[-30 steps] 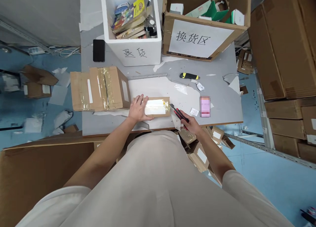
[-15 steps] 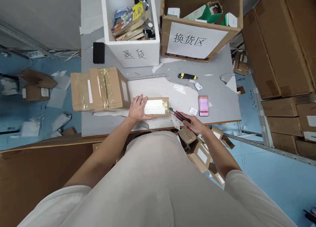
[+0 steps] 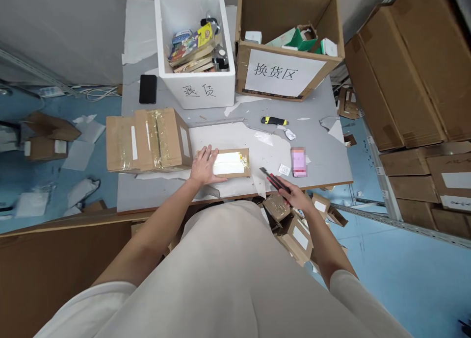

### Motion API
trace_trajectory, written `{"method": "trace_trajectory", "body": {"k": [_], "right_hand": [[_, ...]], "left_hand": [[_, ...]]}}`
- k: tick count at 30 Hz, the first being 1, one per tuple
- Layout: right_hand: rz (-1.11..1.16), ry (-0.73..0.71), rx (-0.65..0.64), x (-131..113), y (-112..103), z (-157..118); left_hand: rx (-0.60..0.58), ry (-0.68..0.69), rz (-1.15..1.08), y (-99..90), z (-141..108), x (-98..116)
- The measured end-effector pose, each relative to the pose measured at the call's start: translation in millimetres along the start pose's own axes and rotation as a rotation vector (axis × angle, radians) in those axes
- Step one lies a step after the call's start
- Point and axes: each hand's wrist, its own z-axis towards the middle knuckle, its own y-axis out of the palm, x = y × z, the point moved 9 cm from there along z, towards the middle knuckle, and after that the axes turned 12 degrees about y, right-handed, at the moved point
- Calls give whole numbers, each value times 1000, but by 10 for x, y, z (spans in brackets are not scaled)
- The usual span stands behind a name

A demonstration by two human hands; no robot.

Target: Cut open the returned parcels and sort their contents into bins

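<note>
While the left hand [image 3: 203,166] lies spread over the left end of the parcel [image 3: 231,163], fingers not closed round it, the right hand [image 3: 293,195] is wrapped round a cutter [image 3: 272,178], blade clear of the parcel's right end. Parcel flat on the table [image 3: 326,164], between taped carton [image 3: 170,134] and pink-screened phone [image 3: 299,162].

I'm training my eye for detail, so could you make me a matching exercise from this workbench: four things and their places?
1. black phone
2. red-and-black cutter
3. yellow-and-black cutter
4. narrow labelled box

A. partly under the left hand
B. left of the white foam box
C. in the right hand's grip
D. on the near side of the signed cardboard box

Pairs: 1-B, 2-C, 3-D, 4-A
</note>
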Motion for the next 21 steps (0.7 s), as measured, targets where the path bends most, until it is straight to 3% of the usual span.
{"method": "trace_trajectory", "body": {"k": [3, 6, 10, 14, 16, 19, 21], "right_hand": [[-230, 31, 291, 11, -311, 181], [-505, 87, 511, -36, -312, 560], [-736, 108, 559, -4, 62, 1049], [-756, 79, 562, 16, 224, 1171], [-700, 34, 648, -182, 134, 1123], [-634, -217, 723, -869, 112, 1030], [-778, -471, 543, -1405, 429, 1034]], "left_hand": [[-7, 1, 26, -31, -22, 23], [42, 37, 49, -81, -128, 124], [86, 107, 39, -16, -396, 344], [92, 119, -4, 132, -586, 457], [98, 113, -26, 180, -616, 454], [101, 113, -64, 219, -617, 431], [97, 118, -87, 234, -607, 421]]}}
